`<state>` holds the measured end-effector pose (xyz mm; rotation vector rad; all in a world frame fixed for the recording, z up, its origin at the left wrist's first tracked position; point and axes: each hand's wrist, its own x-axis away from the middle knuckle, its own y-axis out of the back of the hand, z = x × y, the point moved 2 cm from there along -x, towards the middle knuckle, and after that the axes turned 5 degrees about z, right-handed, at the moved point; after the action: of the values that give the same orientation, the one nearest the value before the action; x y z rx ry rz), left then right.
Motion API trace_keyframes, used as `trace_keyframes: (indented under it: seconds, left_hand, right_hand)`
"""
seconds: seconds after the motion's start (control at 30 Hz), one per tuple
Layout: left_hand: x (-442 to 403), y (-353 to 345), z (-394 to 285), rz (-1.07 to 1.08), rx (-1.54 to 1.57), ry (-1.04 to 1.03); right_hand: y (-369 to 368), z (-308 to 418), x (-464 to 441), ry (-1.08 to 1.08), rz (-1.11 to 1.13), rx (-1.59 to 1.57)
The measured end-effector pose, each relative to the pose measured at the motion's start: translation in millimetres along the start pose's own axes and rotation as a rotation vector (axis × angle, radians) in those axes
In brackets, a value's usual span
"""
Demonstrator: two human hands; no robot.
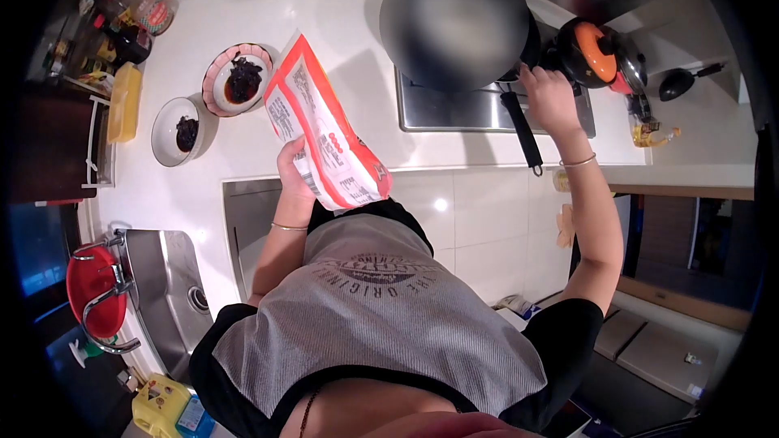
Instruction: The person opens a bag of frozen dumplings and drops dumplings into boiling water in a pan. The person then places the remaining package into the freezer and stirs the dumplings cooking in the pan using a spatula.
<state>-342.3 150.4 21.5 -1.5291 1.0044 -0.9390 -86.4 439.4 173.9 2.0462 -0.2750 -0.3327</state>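
My left hand grips the lower left side of a red and white printed plastic packet, held upright over the counter edge. My right hand has its fingers closed at the lower right edge of a large dark round pan, which has a blurred pale middle. What those fingers hold is hidden. A black handle juts toward me over the front of the steel stove, just left of my right wrist.
Left on the counter are a pink-rimmed bowl and a white bowl, both holding dark food. Sauce bottles and a yellow container stand beyond. The sink is lower left; a pot with an orange handle stands right.
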Motion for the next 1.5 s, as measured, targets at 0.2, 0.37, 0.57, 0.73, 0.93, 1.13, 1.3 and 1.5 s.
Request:
trace_keyframes:
  seconds: [0.2, 0.37, 0.57, 0.73, 0.93, 1.13, 1.3, 1.5]
  left_hand:
    - [2.9, 0.6, 0.7, -0.037, -0.004, 0.003]
    - [4.6, 5.6, 1.4, -0.039, 0.022, 0.028]
    - [4.2, 5.2, 2.8, -0.034, -0.021, 0.025]
    - [2.2, 5.5, 3.8, -0.012, -0.022, 0.051]
    - [-2.1, 4.7, 4.7, 0.001, -0.023, 0.036]
    - [-12.5, -15.8, -8.9, 0.002, -0.085, -0.072]
    - [-20.2, -18.4, -15.2, -0.016, -0.097, -0.078]
    - [-40.5, -52.8, -5.8, 0.082, -0.131, -0.102]
  right_hand:
    - [38.6, -2.6, -12.2, 0.049, 0.112, -0.080]
    - [55.9, -7.3, -7.7, 0.061, 0.204, -0.100]
    - [71.6, -4.6, 4.7, 0.050, 0.232, -0.101]
    - [84.3, -3.5, 14.4, 0.083, 0.217, -0.108]
    - [99.9, 3.3, 31.5, 0.027, 0.226, -0.197]
    - [101.9, 10.2, 58.1, -0.138, 0.185, -0.228]
    - [63.3, 21.9, 72.9, -0.182, 0.139, -0.211]
    - [20.4, 29.0, 79.1, -0.266, 0.106, -0.256]
